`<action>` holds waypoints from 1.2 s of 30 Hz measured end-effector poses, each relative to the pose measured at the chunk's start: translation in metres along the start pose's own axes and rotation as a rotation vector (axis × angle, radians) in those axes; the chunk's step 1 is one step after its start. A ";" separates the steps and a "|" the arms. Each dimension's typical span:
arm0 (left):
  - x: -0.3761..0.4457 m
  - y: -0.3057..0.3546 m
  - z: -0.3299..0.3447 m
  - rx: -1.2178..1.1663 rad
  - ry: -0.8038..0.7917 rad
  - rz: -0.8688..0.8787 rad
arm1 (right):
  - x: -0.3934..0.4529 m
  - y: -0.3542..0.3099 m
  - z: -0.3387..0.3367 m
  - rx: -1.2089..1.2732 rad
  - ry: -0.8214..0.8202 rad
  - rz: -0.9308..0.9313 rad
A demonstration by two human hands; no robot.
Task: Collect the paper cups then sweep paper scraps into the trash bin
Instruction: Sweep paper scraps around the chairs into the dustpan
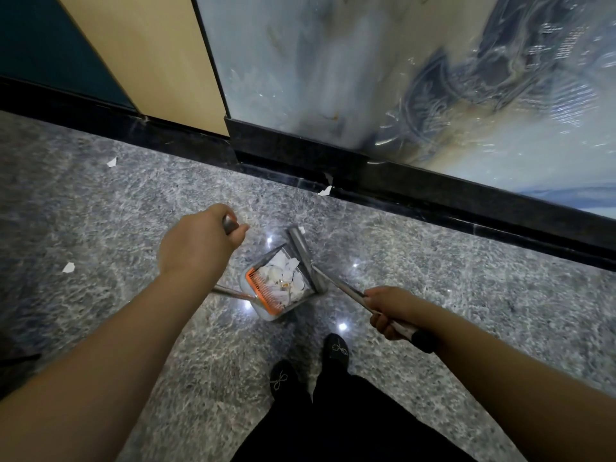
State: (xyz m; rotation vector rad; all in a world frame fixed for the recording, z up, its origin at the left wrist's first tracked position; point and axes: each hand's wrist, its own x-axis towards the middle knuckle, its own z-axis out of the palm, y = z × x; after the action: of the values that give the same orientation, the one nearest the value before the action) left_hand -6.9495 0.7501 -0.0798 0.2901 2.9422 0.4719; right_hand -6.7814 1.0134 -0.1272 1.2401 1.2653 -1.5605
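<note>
My left hand (196, 243) grips the top of the dustpan's metal handle. The grey dustpan (266, 313) stands on the floor below it, with an orange comb edge and a heap of white paper scraps (283, 275) inside. In my right hand (391, 311) is the silver broom handle (346, 290); the grey broom head (305, 256) lies against the dustpan's open mouth. Loose white scraps lie on the floor: one at the left (68, 267), one farther back left (112, 161), and one against the black skirting (325, 190). A tiny scrap (301, 229) sits at the broom's far tip.
The floor is grey speckled stone with glare spots. A black skirting (433, 195) runs along the wall, with a marbled panel to the right and beige and teal panels to the left. My feet in black shoes (336, 350) stand just behind the dustpan.
</note>
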 end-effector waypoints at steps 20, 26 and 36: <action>0.126 0.047 -0.004 0.080 0.021 -0.120 | 0.053 -0.198 -0.099 -0.305 0.130 -0.152; 0.158 0.060 -0.002 0.134 0.043 -0.130 | 0.079 -0.268 -0.131 -0.609 0.143 -0.190; 0.187 0.084 -0.005 0.217 -0.012 -0.189 | 0.106 -0.322 -0.151 -0.912 0.176 -0.294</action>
State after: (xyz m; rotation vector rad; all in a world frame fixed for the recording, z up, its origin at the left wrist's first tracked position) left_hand -7.1175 0.8661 -0.0696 0.0364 2.9722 0.1250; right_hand -7.0785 1.2325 -0.1594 0.6122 2.0207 -0.8412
